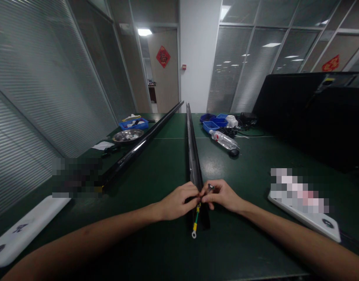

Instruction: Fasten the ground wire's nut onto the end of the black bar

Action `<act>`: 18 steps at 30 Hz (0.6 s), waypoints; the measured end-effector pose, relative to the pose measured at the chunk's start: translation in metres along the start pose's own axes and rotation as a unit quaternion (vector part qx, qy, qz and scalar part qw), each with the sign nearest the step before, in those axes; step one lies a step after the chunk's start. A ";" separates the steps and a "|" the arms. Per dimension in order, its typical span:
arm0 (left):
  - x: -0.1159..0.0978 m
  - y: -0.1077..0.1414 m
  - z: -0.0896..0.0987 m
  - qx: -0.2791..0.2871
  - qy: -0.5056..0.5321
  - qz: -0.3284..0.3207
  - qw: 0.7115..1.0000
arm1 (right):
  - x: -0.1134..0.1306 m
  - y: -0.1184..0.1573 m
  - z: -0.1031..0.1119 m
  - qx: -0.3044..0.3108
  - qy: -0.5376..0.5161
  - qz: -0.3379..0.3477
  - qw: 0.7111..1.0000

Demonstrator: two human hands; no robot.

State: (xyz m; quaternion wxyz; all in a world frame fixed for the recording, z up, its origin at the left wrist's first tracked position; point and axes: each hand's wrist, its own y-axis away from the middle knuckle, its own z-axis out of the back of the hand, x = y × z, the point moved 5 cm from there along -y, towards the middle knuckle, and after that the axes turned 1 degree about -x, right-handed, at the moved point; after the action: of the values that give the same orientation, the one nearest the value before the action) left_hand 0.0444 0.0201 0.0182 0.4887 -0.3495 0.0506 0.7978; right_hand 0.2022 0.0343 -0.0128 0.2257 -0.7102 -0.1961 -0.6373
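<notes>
In the head view a long black metal rail (191, 152) runs away from me down the table, its near end under both hands. Bent over that end, my left hand (182, 201) is closed, thumb and forefinger pinched at the top of a short green wire (197, 216) with yellow sleeves. A ring terminal (194, 235) hangs at the wire's lower end. Opposite it, my right hand (222, 196) is closed around a small silver metal piece (211, 187), fingertips meeting the left ones. What lies between the fingertips is hidden.
A second black rail (144, 144) slants along the left. Beyond it are a metal bowl (128, 136) and a blue basket (140, 125). To the right are blue bins (211, 126), a plastic bottle (224, 140) and a white device (305, 214). Another white device (30, 226) lies at left.
</notes>
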 end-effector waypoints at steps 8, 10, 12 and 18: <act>0.000 0.000 0.000 -0.006 0.006 0.000 1.000 | 0.000 0.001 0.001 -0.003 -0.002 0.007 1.000; 0.000 0.000 0.000 -0.010 0.009 0.002 1.000 | 0.000 0.001 0.002 -0.011 0.010 0.017 1.000; 0.000 0.001 0.000 -0.011 0.009 0.002 1.000 | -0.001 0.001 0.003 -0.013 0.018 0.020 1.000; -0.002 0.000 0.000 -0.015 0.008 -0.005 1.000 | -0.001 0.001 0.002 -0.004 0.020 0.012 1.000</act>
State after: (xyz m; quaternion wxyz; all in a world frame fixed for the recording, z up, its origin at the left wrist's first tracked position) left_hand 0.0454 0.0187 0.0199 0.4868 -0.3636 0.0407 0.7932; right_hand 0.2039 0.0347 -0.0138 0.2342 -0.7004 -0.1808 -0.6495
